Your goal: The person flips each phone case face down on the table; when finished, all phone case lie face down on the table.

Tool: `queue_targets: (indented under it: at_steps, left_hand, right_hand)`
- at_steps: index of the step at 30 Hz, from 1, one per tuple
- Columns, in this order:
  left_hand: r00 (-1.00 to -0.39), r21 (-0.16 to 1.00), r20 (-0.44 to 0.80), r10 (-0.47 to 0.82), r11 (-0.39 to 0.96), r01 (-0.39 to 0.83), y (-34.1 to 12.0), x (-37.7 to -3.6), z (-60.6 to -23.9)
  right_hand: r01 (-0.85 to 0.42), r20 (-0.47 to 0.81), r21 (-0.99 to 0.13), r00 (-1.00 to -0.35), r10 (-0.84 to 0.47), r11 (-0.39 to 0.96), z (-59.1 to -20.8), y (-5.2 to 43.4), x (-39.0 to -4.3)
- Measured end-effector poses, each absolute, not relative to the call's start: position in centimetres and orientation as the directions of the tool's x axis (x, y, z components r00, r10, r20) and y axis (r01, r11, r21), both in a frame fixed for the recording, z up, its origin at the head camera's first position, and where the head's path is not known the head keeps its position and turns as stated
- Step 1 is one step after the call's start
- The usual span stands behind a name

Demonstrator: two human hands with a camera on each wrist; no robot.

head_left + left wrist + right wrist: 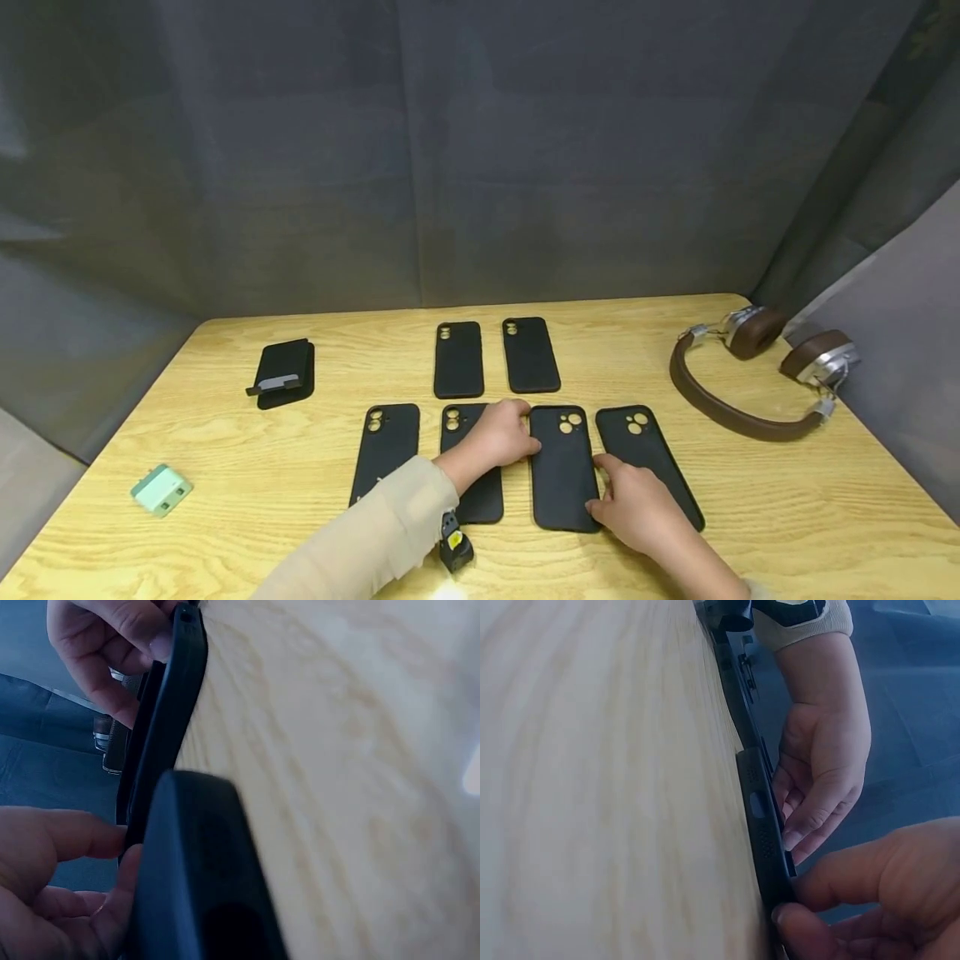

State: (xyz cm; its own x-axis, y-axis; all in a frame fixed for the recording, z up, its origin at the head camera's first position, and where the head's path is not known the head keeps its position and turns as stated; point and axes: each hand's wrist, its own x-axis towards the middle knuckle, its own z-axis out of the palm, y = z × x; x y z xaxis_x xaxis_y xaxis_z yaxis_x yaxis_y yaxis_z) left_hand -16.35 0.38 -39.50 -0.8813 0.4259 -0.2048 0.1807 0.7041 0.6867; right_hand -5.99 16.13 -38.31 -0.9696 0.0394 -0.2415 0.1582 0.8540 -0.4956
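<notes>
A black phone case (564,479) lies on the table with its camera cutout at the far right corner. My left hand (501,435) pinches its upper left edge between thumb and finger. From the lower right side my right hand (641,510) holds the edge, its thumb and finger (810,930) at the rim in the right wrist view. Under the left arm is a second black case (480,498), partly covered, and a further one (386,446) lies left of it. Another case (656,454) lies just beyond the right hand, partly hidden by it.
Farther back lie two more black phone cases, one (459,360) left of the other (532,356). Brown headphones (720,412) rest at the right. A black folding stand (285,371) and a green charger (162,490) are on the left. Dark cloth (420,167) hangs behind the table.
</notes>
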Motion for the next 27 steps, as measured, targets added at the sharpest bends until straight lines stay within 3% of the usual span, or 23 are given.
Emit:
queue_targets:
  at_steps: [16, 27]
  left_hand:
    - [-0.884, 0.612, -0.178, 0.432, 0.753, 0.244, 0.82, -16.57, -39.05]
    - [-0.901, 0.751, -0.173, 0.397, 0.645, 0.141, 0.13, -15.82, -38.61]
  right_hand:
    - [0.189, -0.268, -0.509, -0.962, 0.054, 0.840, -38.14, 16.29, -6.21]
    - [0.185, -0.272, -0.543, -0.962, 0.037, 0.819, -37.73, 16.19, -6.08]
